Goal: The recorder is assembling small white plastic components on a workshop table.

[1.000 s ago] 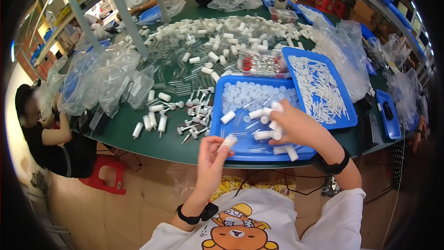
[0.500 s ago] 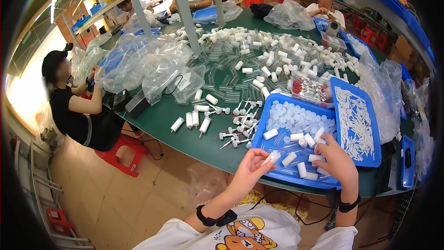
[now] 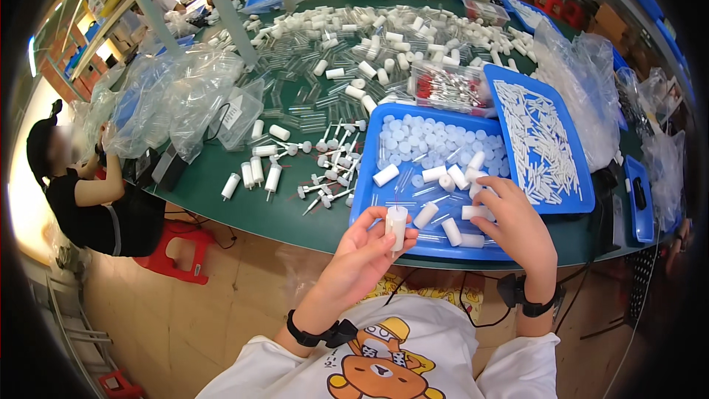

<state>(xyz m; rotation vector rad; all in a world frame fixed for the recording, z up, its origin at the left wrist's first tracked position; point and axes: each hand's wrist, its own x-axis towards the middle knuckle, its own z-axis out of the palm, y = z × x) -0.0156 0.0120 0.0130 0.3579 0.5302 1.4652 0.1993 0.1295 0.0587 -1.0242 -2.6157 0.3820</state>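
2 hands: left hand (image 3: pixel 353 266) and right hand (image 3: pixel 517 223), with 2 wristbands (image 3: pixel 304 335). Around the wide tray (image 3: pixel 447 253), clockwise:

- 1 box (image 3: pixel 458 108) at 12 o'clock
- 1 stick tray (image 3: pixel 580 205) at 2
- 1 small tray (image 3: pixel 644 231) at 3
- over 10 plungers (image 3: pixel 331 175) at 9
- dozens of tubes (image 3: pixel 325 52) at 10

Cylinders (image 3: pixel 396 230): 1 in the left hand, about 10 in the wide tray, 7 past the plungers at 9, dozens at 11 to 12, too crowded to count. Caps (image 3: pixel 417 133): dozens, in the wide tray's 12 o'clock half.
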